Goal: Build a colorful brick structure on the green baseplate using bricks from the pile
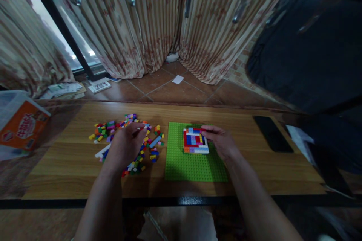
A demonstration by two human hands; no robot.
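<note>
A green baseplate (195, 165) lies on the wooden table (70, 169), with a square block of coloured bricks (195, 141) built on its far part. My right hand (220, 141) rests against the block's right side, its fingers pinched on a small red brick at the block's top right corner. My left hand (127, 143) hovers over the loose pile of small coloured bricks (124, 135) to the left of the plate, fingers curled together at a brick; whether it holds one I cannot make out.
A dark phone (273, 133) lies flat on the table's right side. An orange and white box (21, 126) stands at the far left edge. Beyond the table are a tiled floor, scattered papers (68, 88) and striped curtains (158, 26).
</note>
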